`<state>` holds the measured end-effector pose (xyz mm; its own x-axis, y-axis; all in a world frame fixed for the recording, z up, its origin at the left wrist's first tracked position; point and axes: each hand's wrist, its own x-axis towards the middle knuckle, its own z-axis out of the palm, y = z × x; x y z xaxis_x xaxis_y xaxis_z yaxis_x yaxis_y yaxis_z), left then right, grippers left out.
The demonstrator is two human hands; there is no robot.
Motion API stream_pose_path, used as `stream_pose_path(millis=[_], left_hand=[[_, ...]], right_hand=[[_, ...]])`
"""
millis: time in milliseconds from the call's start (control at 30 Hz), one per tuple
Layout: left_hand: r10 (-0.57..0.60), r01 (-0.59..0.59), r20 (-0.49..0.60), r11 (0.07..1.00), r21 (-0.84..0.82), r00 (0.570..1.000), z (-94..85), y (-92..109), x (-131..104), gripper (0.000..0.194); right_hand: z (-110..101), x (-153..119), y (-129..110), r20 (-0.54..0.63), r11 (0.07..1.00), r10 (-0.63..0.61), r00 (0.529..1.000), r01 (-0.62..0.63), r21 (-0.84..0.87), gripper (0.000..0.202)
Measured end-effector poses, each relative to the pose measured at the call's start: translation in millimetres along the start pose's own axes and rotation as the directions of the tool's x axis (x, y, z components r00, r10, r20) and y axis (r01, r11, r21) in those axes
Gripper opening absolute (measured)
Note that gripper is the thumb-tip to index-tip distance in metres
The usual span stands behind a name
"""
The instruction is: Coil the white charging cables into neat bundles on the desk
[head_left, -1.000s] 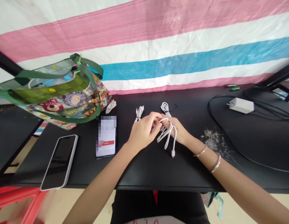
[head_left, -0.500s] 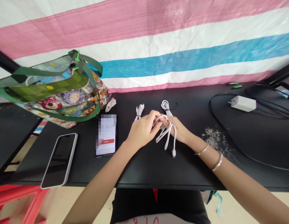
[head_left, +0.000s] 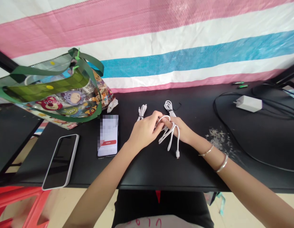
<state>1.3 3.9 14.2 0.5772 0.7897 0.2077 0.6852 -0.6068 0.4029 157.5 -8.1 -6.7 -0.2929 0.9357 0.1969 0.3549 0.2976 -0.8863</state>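
Note:
A loosely looped white charging cable [head_left: 172,134] hangs between my two hands above the black table. My left hand [head_left: 147,128] is closed, its thumb and fingers pinching one loop. Around the coils my right hand [head_left: 181,128] is closed too, its thumb toward the left one. The cable's plug end [head_left: 177,154] dangles below my right hand. Just behind my left hand lies a bundled white cable [head_left: 142,111] with a dark tie. Another white cable bundle [head_left: 169,107], also tied in black, lies behind my right hand. My hands partly cover the lower ends of both bundles.
Left on the black table [head_left: 147,174] are a lit phone [head_left: 109,136], a white-edged device [head_left: 61,161] with a dark face, and a cartoon-print bag [head_left: 73,95]. To the right, a white power adapter [head_left: 248,104] sits among black cords [head_left: 234,139]. A striped sheet [head_left: 161,44] rises behind.
Both hands keep their grip on the cable with hardly any motion. The whole view has shifted very slightly.

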Motion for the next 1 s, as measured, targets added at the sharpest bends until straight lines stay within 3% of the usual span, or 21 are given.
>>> stream_pose_path(millis=[633, 1000], left_hand=[[-0.048, 0.038, 0.120, 0.996, 0.087, 0.992, -3.8, 1.9, 1.4, 0.011], [-0.053, 0.043, 0.116, 0.995, 0.086, 0.992, -4.8, 2.7, 1.1, 0.013]], right_hand=[[-1.3, -0.9, 1.4, 0.046, 0.997, 0.010, 0.999, -0.007, -0.075, 0.052], [-0.6, -1.1, 0.5, 0.048, 0.999, 0.010, 0.999, -0.008, -0.051, 0.056]])
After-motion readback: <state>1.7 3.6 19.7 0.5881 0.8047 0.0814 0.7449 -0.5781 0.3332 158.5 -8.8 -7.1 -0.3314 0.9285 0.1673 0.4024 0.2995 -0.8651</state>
